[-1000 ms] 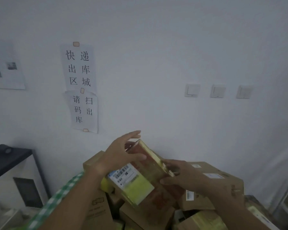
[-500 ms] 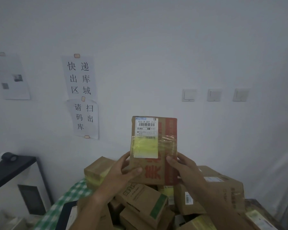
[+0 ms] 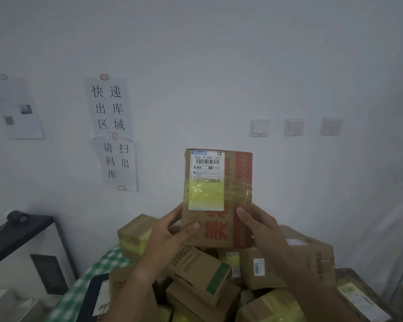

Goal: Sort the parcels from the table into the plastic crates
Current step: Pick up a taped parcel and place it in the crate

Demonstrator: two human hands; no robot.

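We are holding a flat brown cardboard parcel with red print and a white shipping label (image 3: 218, 198) upright in front of us, above the heap, its label side turned to our eyes; the left hand (image 3: 170, 231) grips its lower left corner with the thumb laid across the front face, and the right hand (image 3: 261, 225) grips the lower right edge, thumb on the front and fingers curled behind. The white and yellow label (image 3: 206, 180) is glossed over with clear tape but its barcode and top code line can be read. Below, a pile of brown cardboard boxes (image 3: 207, 275) covers the counter with its green-and-white checked cloth (image 3: 84, 287). We judge that the step in hand is reading the label to decide where this parcel belongs. No plastic crates show in this view, so the next move calls for turning away from the wall to find the right crate, keeping both hands on the parcel, and lowering it in. Two white paper notices with black characters (image 3: 113, 133) hang on the wall behind
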